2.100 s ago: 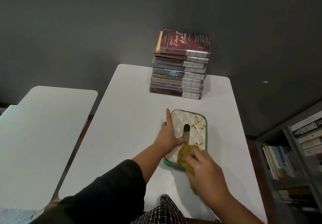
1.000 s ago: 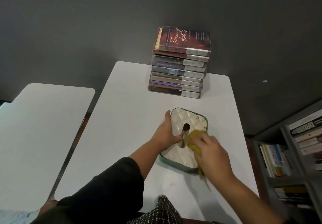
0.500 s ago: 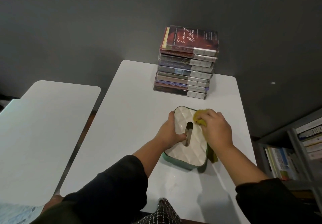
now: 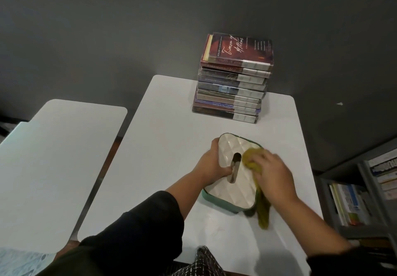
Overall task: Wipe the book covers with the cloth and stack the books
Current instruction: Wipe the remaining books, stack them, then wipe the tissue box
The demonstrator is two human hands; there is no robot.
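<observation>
A stack of several books (image 4: 233, 80) stands at the far edge of the white table (image 4: 163, 146), a dark red cover on top. Nearer to me lies a green box with a cream quilted lid and a slot (image 4: 231, 181). My left hand (image 4: 211, 164) grips the lid's left edge, thumb at the slot. My right hand (image 4: 272, 173) holds a yellow-green cloth (image 4: 251, 160) bunched against the right side of the lid. A tail of the cloth hangs down past the box's near right corner.
A second white table (image 4: 53, 157) stands to the left across a narrow gap. A grey shelf with books (image 4: 365, 192) fills the lower right. A dark grey wall lies behind the table.
My right hand with the cloth swept from the lid's near edge up to its far right corner, then came back toward the middle right. My left hand stayed on the lid's left edge.
</observation>
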